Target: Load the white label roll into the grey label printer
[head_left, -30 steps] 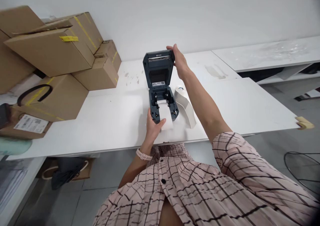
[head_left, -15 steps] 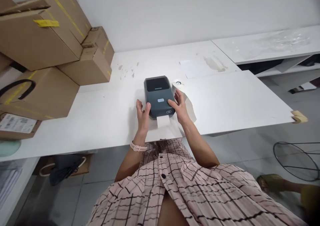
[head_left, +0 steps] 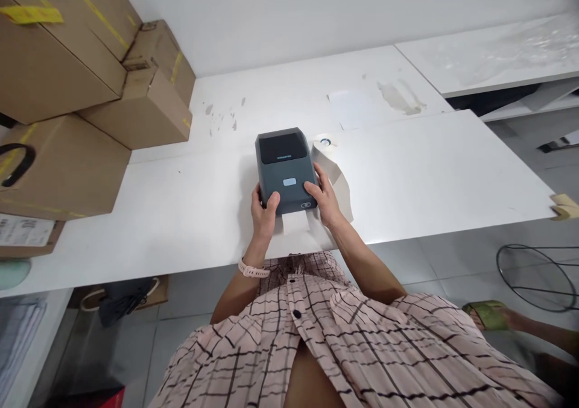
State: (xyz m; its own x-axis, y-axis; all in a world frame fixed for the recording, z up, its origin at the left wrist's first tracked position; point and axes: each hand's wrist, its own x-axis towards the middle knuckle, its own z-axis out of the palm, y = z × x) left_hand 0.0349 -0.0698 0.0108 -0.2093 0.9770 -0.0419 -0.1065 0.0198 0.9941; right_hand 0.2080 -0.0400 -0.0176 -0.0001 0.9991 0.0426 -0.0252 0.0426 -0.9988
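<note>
Evenly, both hands flank the near end of the printer, neither one nearer. Its long axis runs away from the body, so most of it lies ahead of and between them, on the table. The left hand is half curled around the near left corner; the right hand, slightly wider, grips the right edge, thumb on top. Paper pokes out between them.

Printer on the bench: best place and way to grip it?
I'd take the printer by its two long side walls, one hand from each side: it's boxy, flat on the table, lid shut. Avoid the front edge, where the paper strip sticks out.
</note>
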